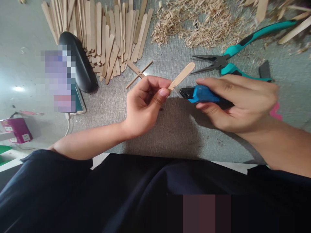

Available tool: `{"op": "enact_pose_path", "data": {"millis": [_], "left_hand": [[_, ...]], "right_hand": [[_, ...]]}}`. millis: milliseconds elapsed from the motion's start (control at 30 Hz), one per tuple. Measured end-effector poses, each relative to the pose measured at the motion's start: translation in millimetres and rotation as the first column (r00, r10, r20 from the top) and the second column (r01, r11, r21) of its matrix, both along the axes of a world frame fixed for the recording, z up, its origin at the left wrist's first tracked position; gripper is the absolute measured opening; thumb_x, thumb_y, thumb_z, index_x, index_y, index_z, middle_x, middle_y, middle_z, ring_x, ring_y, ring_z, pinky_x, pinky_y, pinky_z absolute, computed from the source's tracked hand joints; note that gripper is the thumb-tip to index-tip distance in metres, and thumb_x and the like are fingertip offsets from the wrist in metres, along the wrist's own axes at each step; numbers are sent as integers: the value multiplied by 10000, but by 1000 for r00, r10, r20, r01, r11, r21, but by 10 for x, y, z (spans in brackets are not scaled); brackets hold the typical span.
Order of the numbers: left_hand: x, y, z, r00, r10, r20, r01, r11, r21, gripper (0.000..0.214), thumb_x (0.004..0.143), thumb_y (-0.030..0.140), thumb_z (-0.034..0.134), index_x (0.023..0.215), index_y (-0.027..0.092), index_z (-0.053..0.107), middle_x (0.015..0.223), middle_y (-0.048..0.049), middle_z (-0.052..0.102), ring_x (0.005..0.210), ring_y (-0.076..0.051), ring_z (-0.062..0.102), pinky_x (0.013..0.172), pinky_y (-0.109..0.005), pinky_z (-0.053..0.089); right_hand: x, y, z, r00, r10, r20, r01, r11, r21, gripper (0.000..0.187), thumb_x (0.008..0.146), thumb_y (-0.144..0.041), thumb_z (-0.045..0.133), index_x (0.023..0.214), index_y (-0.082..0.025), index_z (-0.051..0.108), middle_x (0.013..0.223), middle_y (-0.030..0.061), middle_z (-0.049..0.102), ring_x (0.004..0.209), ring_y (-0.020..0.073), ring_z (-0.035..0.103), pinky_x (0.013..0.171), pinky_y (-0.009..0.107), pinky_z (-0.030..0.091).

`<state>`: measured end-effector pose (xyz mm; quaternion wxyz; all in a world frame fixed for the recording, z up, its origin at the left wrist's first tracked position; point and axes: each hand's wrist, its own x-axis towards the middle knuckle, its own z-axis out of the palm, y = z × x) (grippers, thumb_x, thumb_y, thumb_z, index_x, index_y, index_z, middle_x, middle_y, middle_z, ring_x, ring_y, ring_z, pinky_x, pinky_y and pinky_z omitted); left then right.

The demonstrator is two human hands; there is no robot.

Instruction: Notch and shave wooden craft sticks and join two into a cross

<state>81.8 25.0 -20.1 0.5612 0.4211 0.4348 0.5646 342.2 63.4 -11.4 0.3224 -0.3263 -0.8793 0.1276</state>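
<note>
Between the thumb and fingers of my left hand (148,105) is a wooden craft stick (183,75), its rounded end tilted up to the right. A small notch shows in the stick's edge near my fingertips. My right hand (239,100) is wrapped round a blue and black utility knife (204,94). The knife's short blade points left, and its tip is at or very close to the notch; I cannot tell whether it touches. Just beyond my left hand, two thin sticks lie crossed (139,73) on the table.
Many craft sticks (113,35) lie piled at the back left, beside a black case (77,63) and a phone on a cable (81,100). Wood shavings (201,22) cover the back middle. Open teal pliers (229,58) lie beyond my right hand. A purple power socket block (18,129) is far left.
</note>
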Motion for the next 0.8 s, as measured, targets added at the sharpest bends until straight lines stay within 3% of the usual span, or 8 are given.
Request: {"op": "enact_pose_path", "data": {"millis": [167, 500, 800], "left_hand": [[-3, 7, -24, 998, 40, -54, -35, 996, 81, 338, 1056, 575, 862, 1066, 244, 790, 886, 14, 760, 750, -107, 717, 685, -266, 620], [-34, 13, 26, 998, 31, -50, -31, 999, 8, 372, 1022, 585, 897, 1036, 229, 788, 887, 2, 760, 770, -117, 713, 710, -276, 630], [-34, 12, 53, 1000, 15, -18, -15, 1000, -15, 386, 997, 589, 923, 1034, 226, 795, 888, 2, 769, 760, -110, 715, 687, -268, 636]], "right_hand": [[-1, -7, -5, 1000, -9, 9, 9, 1000, -6, 461, 1160, -496, 732, 1466, -160, 805, 1151, 108, 888, 877, 216, 841, 725, 311, 627], [-12, 8, 17, 1000, -20, 9, 20, 1000, -15, 459, 1153, -489, 738, 1435, -136, 823, 1083, 121, 879, 858, 231, 834, 714, 327, 622], [0, 6, 5, 1000, -15, 3, 15, 999, -50, 449, 1159, -511, 729, 1460, -187, 813, 1153, 106, 890, 882, 221, 840, 737, 322, 632]]}}
